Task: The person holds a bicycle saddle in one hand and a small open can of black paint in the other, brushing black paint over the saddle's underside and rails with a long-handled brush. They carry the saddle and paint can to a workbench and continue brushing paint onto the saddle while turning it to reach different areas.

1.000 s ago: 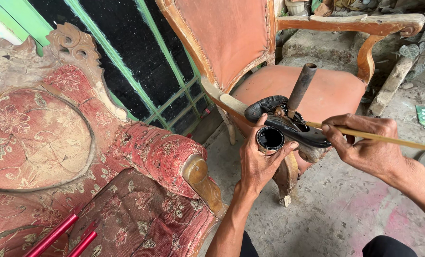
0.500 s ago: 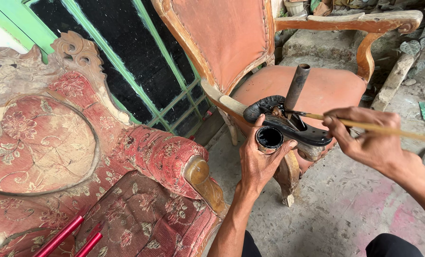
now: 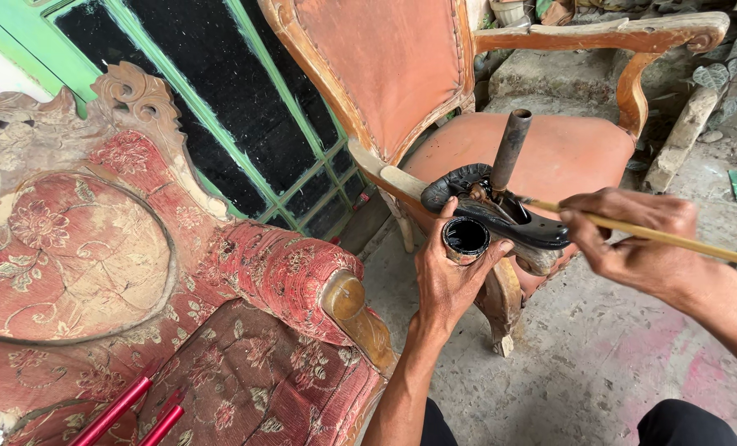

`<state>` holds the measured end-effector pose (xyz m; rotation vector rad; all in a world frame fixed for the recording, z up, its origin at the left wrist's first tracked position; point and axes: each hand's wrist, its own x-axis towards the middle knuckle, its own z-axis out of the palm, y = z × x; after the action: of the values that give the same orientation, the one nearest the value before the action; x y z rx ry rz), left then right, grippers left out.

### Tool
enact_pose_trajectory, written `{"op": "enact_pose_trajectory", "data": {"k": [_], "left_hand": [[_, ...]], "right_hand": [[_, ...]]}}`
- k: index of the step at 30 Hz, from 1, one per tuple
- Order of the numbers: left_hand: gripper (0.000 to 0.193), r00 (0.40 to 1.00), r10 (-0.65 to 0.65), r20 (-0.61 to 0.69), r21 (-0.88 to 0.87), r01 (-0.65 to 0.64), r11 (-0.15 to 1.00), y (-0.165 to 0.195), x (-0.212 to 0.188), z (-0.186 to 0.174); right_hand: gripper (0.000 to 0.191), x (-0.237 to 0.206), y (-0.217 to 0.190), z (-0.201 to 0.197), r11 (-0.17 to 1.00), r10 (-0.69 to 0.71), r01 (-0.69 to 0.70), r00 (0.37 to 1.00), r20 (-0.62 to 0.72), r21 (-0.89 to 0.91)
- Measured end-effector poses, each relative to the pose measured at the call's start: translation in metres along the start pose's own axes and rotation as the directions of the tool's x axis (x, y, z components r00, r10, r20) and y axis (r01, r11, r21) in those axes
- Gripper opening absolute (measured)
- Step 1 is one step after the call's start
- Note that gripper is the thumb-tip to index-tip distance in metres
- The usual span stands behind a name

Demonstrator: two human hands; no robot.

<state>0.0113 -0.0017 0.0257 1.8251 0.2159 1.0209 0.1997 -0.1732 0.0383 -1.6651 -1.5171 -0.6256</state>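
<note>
The left hand [image 3: 447, 277] is wrapped around a small round can [image 3: 465, 237], black inside, and holds it up just beside a black metal part [image 3: 513, 223] that rests at the front edge of the orange chair's [image 3: 550, 153] seat. The right hand [image 3: 641, 244] pinches a thin yellow stick [image 3: 674, 239], and the tip of the stick touches the black part near its pipe [image 3: 511, 149]. To do this well, I think the can should stay level and close, and the stick should move slowly so nothing drips on the seat. I count two chairs, the orange one and a red flowered one [image 3: 178, 314], one can, one stick, one black part, and two red bars [image 3: 133, 413] lying at the bottom left corner.
</note>
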Motion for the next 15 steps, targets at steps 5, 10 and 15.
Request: {"op": "enact_pose_trajectory", "data": {"k": [5, 10, 15], "left_hand": [[0.088, 1.000, 0.004, -0.009, -0.004, -0.004, 1.000, -0.002, 0.001, 0.004], [0.090, 1.000, -0.003, 0.000, -0.005, 0.003, 1.000, -0.003, 0.001, 0.002], [0.091, 0.998, -0.059, 0.004, -0.019, 0.059, 0.998, -0.001, 0.003, 0.003]], "right_hand": [[0.010, 0.000, -0.002, 0.013, 0.998, -0.053, 0.053, 0.998, -0.031, 0.028], [0.009, 0.000, -0.009, 0.013, 0.996, -0.085, 0.085, 0.996, -0.024, -0.014], [0.010, 0.005, -0.016, 0.010, 0.985, -0.170, 0.169, 0.985, -0.030, -0.027]]}}
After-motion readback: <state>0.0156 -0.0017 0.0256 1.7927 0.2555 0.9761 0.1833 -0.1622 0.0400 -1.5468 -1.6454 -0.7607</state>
